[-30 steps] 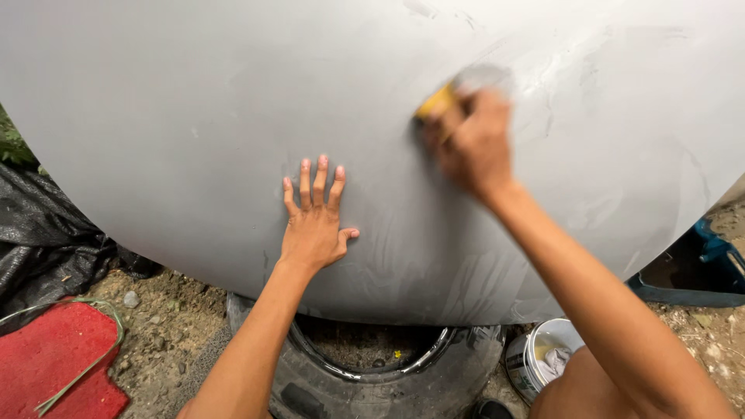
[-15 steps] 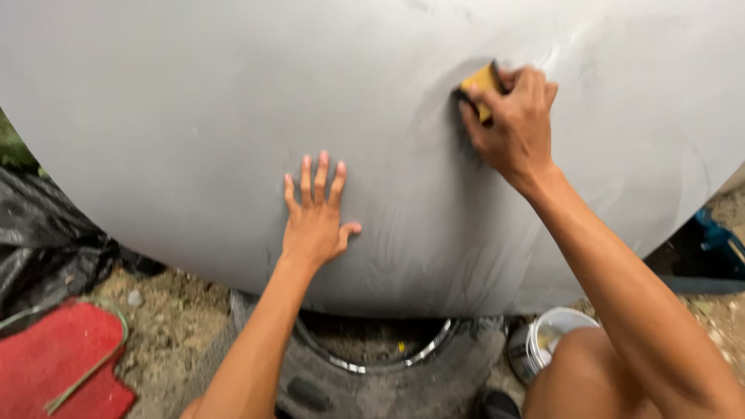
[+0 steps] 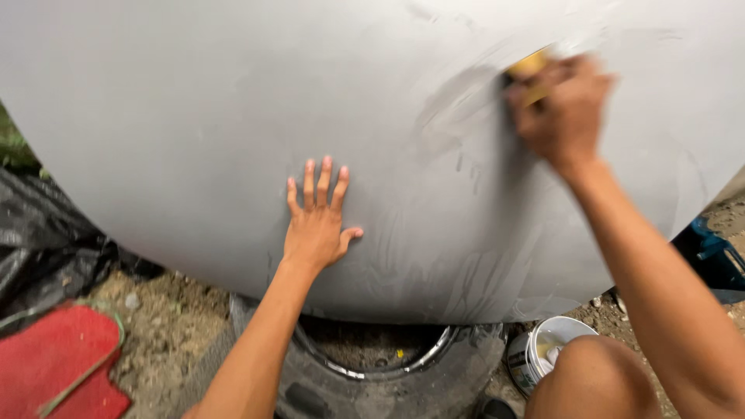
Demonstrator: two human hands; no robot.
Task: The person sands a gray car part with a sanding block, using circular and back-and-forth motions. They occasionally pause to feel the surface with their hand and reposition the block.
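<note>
- Fingers of the left hand point(image 3: 316, 225) are lying spread, flat against the grey panel point(image 3: 194, 132).
- Right hand point(image 3: 563, 109) is gripping a yellow sanding block point(image 3: 530, 66), pressing it on the panel.

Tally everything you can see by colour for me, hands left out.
Grey: 1, the big curved panel
Yellow: 1, the sanding block under the right hand
Red: 1, the mat
Black: 2, the tyre and plastic sheet
White: 1, the tub
Blue: 1, an object at the right edge
Total: 7
</note>
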